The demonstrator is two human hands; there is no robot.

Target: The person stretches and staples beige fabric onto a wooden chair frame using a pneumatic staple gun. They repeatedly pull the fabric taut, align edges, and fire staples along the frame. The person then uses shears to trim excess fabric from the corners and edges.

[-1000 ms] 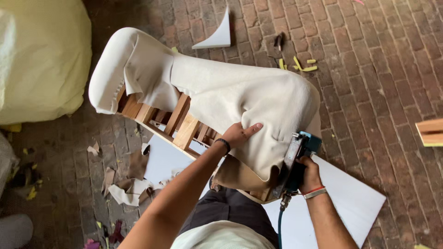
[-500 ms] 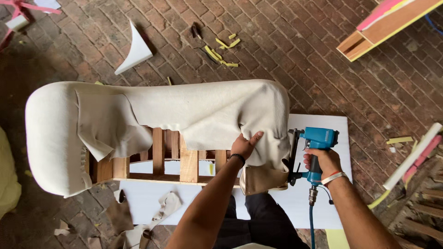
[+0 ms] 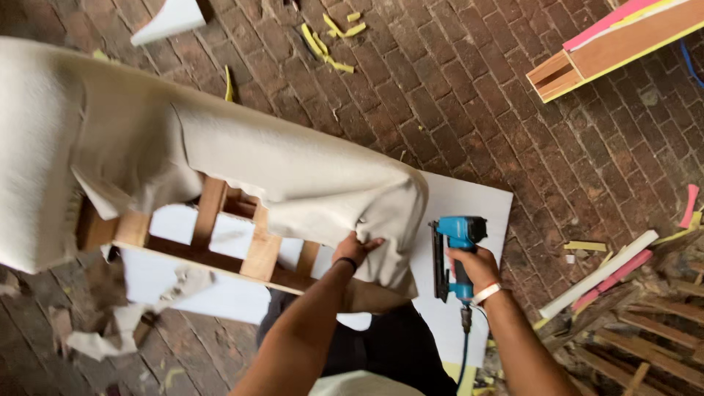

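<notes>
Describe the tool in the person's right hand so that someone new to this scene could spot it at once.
Start at the cream upholstered frame on the brick floor and go to its right end. There the right hand grips a staple gun over a white board. It is the only bright blue tool.

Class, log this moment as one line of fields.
left hand: grips cream fabric | right hand: holds blue staple gun | wooden frame: partly covered | floor: brick

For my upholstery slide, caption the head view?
Left hand pulls beige fabric over wooden frame; right hand holds blue staple gun.
</notes>
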